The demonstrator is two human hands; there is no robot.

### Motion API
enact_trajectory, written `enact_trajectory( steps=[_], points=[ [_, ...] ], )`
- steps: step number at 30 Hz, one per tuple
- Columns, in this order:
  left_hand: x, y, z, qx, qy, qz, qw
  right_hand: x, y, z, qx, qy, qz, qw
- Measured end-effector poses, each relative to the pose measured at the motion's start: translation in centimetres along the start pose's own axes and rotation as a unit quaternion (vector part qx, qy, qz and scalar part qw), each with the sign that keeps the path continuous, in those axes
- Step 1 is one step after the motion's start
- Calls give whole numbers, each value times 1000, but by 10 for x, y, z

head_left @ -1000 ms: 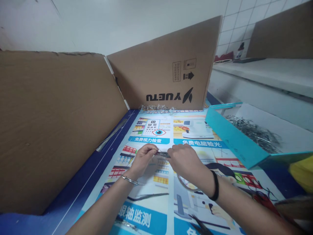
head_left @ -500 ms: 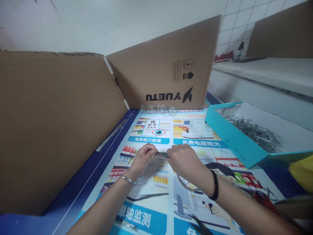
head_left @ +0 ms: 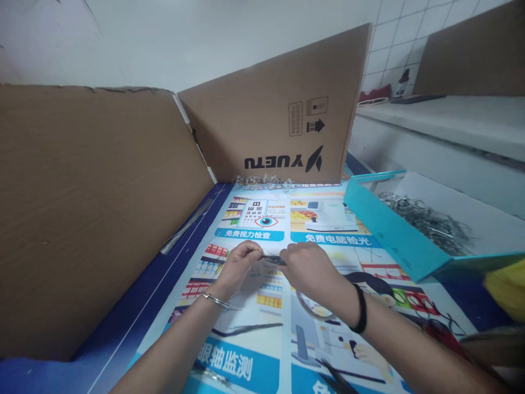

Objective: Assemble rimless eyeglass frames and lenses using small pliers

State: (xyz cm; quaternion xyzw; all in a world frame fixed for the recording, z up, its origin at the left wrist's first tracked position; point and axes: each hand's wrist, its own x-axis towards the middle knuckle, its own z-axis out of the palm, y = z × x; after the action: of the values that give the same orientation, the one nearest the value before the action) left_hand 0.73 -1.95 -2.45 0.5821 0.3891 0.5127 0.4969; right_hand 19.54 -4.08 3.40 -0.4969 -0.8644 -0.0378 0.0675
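Over the printed sheet, my right hand (head_left: 308, 269) is closed around small pliers (head_left: 272, 260). Their dark metal jaws stick out leftward from the fist, and the handles are hidden in the palm. The thumb and fingertips of my left hand (head_left: 241, 264) are pinched together right at the jaw tips. A fine wire seems to run between those fingertips and the jaws, too small to see clearly. Below the hands lies a bundle of thin dark wire (head_left: 250, 329). Nearer the front edge are a small bunch of shiny wire pieces (head_left: 211, 374) and a dark pointed tool (head_left: 337, 377).
Cardboard panels (head_left: 279, 104) stand upright at the left and back. A heap of bent wire pieces (head_left: 262, 179) lies at the back panel's foot. On the right, a turquoise box (head_left: 381, 230) holds a wire tangle (head_left: 426, 223). Straight wire strips (head_left: 186, 227) lie by the left panel.
Both hands stay almost in place. The pliers' jaws have tilted slightly and sit a touch lower and to the right.
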Motion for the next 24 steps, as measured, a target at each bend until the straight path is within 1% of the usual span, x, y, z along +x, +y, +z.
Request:
enact_trajectory(
  steps=[4, 8, 15, 24],
  points=[
    [0, -1, -1, -4, -13, 4, 1000, -1, 0, -2, 16, -10, 7, 1000],
    [1, -3, -2, -19, -11, 1, 1000, -1, -1, -3, 27, -28, 17, 999],
    [1, -5, -4, -9, -14, 10, 1000, -2, -2, -1, 32, -26, 15, 999],
    [1, 1, -3, 0, -25, 6, 1000, -1, -3, -3, 30, -38, 11, 999]
  ],
)
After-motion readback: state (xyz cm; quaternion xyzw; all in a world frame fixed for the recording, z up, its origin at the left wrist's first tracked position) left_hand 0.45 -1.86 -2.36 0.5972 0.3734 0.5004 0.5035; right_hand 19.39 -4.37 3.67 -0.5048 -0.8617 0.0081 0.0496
